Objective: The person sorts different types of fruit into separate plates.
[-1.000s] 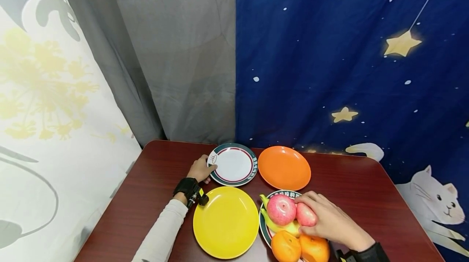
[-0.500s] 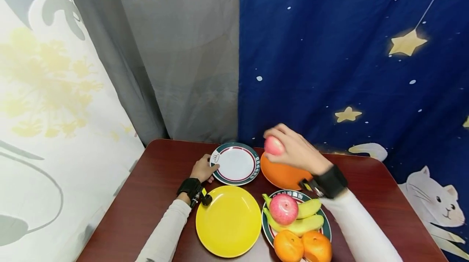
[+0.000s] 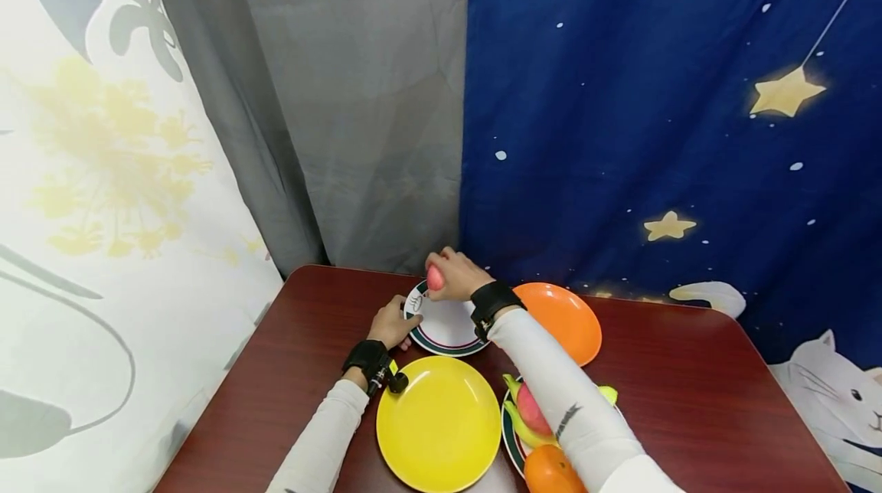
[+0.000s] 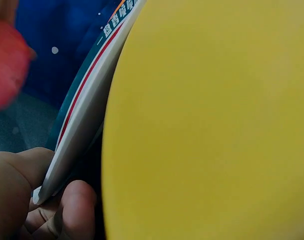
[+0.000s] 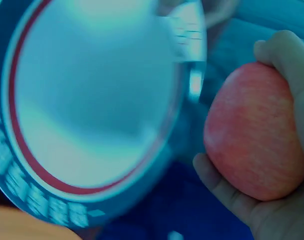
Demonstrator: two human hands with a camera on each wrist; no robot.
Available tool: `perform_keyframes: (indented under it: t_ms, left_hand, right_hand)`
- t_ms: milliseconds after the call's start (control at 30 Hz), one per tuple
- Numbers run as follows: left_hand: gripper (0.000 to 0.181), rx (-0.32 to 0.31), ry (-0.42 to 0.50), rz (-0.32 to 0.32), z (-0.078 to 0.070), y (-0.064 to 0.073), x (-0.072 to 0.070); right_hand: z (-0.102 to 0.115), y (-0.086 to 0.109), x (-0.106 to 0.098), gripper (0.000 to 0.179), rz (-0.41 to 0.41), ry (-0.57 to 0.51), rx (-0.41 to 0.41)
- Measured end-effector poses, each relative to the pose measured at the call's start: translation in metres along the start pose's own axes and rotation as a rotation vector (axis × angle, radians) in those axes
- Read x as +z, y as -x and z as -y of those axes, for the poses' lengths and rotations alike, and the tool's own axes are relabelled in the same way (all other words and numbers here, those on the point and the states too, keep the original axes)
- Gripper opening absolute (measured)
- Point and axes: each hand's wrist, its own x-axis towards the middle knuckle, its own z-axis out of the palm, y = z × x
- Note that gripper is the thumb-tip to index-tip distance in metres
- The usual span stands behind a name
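- The right hand (image 3: 456, 275) grasps a pinkish-red, rounded apple (image 5: 256, 132), fingers and thumb wrapped about its sides; in the head view it appears over the far part of the plate beside the left hand.
- The left hand (image 3: 391, 323) pinches the near-left rim of that plate, a round white one with a dark green lettered border and a thin red ring (image 3: 448, 323), thumb above and fingers under the edge. Whether that rim is raised off the dark red-brown wooden worktop (image 3: 682, 378) I cannot tell.
- The step in hand looks like bringing the apple to the white plate while the left hand steadies it.
- The next move seems to call for lowering the apple inside the ring, then loosening the right fingers, the left grip kept so the plate does not slide.
- Below the right forearm, a green-bordered plate (image 3: 508, 432) bears another pinkish-red apple (image 3: 530, 410), yellow-green bananas and an orange citrus fruit (image 3: 551, 470), partly hidden by the sleeve.
- A plain round yellow plate (image 3: 439, 424) lies just nearer the person than the left hand; a glossy orange plate (image 3: 561, 317), right of the right hand.
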Motion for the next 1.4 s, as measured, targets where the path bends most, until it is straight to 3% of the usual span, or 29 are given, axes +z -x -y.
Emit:
perform_keyframes:
  t_ms: [167, 267, 433, 600, 733, 900, 1033, 1133, 1267, 1400]
  left_hand:
    - [0.055, -0.01, 0.011, 0.011, 0.001, 0.002, 0.002]
    - [0.055, -0.002, 0.004, 0.008, 0.001, 0.001, 0.001]
    - [0.055, 0.012, -0.028, -0.011, 0.002, -0.002, 0.0]
    - [0.054, 0.016, -0.03, 0.0, 0.003, -0.003, 0.003]
    - [0.053, 0.025, -0.03, 0.003, 0.003, -0.002, 0.002]
    - [0.054, 0.027, -0.036, 0.003, 0.0, 0.0, -0.002]
    - [0.054, 0.003, -0.03, 0.002, -0.001, -0.001, -0.003]
    - [0.054, -0.017, -0.029, 0.0, -0.001, -0.001, -0.003]
    - [0.056, -0.025, -0.028, -0.002, -0.002, -0.002, -0.003]
    - [0.057, -0.031, -0.028, 0.001, -0.004, -0.001, -0.001]
  right_hand:
    - [0.0, 0.001, 0.035, 0.056, 0.103, 0.033, -0.001]
    - [0.001, 0.003, 0.046, 0.058, 0.105, 0.05, -0.013]
    - [0.002, 0.004, 0.051, 0.056, 0.07, 0.051, -0.029]
    - [0.002, 0.007, 0.047, 0.063, 0.12, 0.093, -0.004]
    - [0.008, 0.013, 0.022, 0.075, 0.155, 0.095, -0.025]
    - [0.022, 0.031, -0.048, 0.079, 0.055, 0.089, -0.131]
    - [0.028, 0.064, -0.101, 0.078, -0.061, 0.104, -0.2]
    - [0.032, 0.1, -0.127, 0.078, -0.109, 0.093, -0.232]
    - [0.032, 0.149, -0.137, 0.079, -0.119, 0.1, -0.24]
    - [0.026, 0.19, -0.121, 0.08, -0.101, 0.122, -0.226]
